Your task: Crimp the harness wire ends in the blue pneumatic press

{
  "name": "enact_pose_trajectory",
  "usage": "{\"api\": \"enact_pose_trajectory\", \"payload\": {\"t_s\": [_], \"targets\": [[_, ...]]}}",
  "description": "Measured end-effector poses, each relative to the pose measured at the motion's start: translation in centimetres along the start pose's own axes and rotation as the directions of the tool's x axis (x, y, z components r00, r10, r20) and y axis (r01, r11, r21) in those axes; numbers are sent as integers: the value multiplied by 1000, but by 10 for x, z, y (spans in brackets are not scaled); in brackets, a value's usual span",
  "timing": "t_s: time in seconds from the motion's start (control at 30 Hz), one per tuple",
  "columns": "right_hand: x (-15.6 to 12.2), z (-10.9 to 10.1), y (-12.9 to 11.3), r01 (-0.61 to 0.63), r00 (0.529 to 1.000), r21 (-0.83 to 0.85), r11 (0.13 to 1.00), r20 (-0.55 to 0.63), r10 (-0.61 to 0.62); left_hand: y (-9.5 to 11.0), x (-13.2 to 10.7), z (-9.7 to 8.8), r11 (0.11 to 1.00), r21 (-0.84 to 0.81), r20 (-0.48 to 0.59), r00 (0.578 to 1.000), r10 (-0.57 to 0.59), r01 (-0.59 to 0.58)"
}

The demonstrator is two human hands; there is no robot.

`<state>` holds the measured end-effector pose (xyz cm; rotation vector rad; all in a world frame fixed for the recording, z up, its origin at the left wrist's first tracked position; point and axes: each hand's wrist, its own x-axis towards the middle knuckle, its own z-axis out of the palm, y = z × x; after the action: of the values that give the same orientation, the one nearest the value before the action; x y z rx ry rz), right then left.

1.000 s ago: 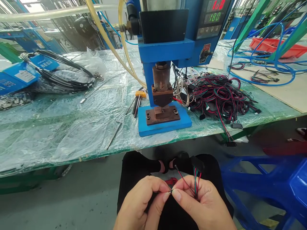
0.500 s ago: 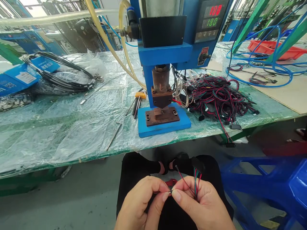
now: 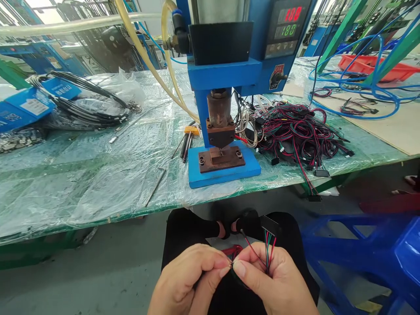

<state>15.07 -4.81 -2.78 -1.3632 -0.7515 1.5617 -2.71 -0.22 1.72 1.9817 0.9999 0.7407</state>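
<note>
Over my lap, my left hand (image 3: 193, 275) pinches a tiny metallic wire end between thumb and forefinger. Right against it, my right hand (image 3: 274, 275) is closed on a wire harness, its thumb and forefinger meeting the left fingertips. Red, green and black wires (image 3: 269, 249) rise from my right hand to a black connector (image 3: 271, 225) above the knuckles. A single dark red wire (image 3: 250, 246) also sticks up there. More red wires (image 3: 233, 251) hang behind the fingertips. The exact shape of the tiny piece between my hands is too small to make out.
A blue press (image 3: 225, 168) with a lit display (image 3: 288, 29) stands at the table's front edge. Right of it lies a heap of wire harnesses (image 3: 295, 131). A hex key (image 3: 155, 187) and black-handled tools (image 3: 187, 146) lie left. A blue stool (image 3: 361, 249) stands beside my right leg.
My left hand has shifted slightly left and rolled a little, still pinching. The black connector above my right hand has turned, showing more of its face.
</note>
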Motion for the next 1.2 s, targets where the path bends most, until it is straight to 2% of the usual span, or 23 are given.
{"api": "enact_pose_trajectory", "payload": {"t_s": [0.23, 0.33, 0.43, 0.53, 0.73, 0.87, 0.97, 1.07, 1.2], "targets": [[1, 2, -4, -18, 1000, -9, 1000, -22, 17, 3, 0, 2, 999, -30, -51, 999, 10, -11], [1, 3, -1, -14, 1000, -2, 1000, -22, 14, 2, 0, 3, 997, -69, -51, 998, -32, 29], [3, 5, 0, 15, 999, 78, 997, -37, -13, 0, 0, 7, 969, -189, -70, 982, -173, 157], [7, 9, -2, 41, 998, 161, 986, -48, -33, -1, 2, 11, 904, -350, -69, 956, -286, 245], [5, 8, -1, 20, 999, 211, 977, -29, -14, -4, 8, 10, 837, -507, -61, 960, -272, 205], [1, 8, -1, 11, 1000, 226, 974, -8, -9, -3, 11, 10, 749, -607, -78, 917, -391, 267], [3, 12, -4, 45, 999, 227, 973, -10, -44, -2, 12, 15, 637, -695, 3, 887, -463, 335], [6, 16, -5, 80, 997, 237, 968, -2, -82, -1, 12, 22, 524, -773, 90, 880, -466, 357], [5, 14, -2, 59, 997, 184, 981, 29, -66, 1, 13, 28, 433, -843, 83, 871, -485, 321]]}}
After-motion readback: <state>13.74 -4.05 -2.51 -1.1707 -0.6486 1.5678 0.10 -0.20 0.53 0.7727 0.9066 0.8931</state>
